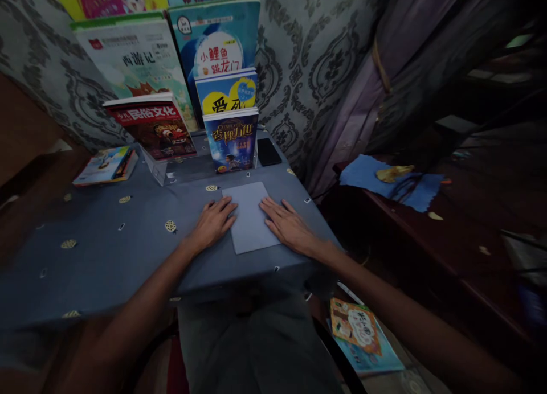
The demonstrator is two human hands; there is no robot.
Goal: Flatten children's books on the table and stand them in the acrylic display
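Note:
A plain pale sheet or thin booklet [250,217] lies flat near the front edge of the table; I cannot tell which it is. On its left edge rests my left hand [213,221], fingers stretched out and lying flat. My right hand [290,224] lies on the opposite edge with its fingers spread. Neither hand grasps anything. Just behind the sheet stands a blue paperback book [233,140] in a clear stand, and a dark phone [269,152] lies to the right of it.
A cloth-covered table [141,251] carries a red-covered book [158,126], taller books [137,58] behind, and a small book stack [106,166] at left. Patterned curtain [307,52] hangs behind. Right of the table, a blue cloth [388,180] lies on a dark red surface. Books [361,334] lie below right.

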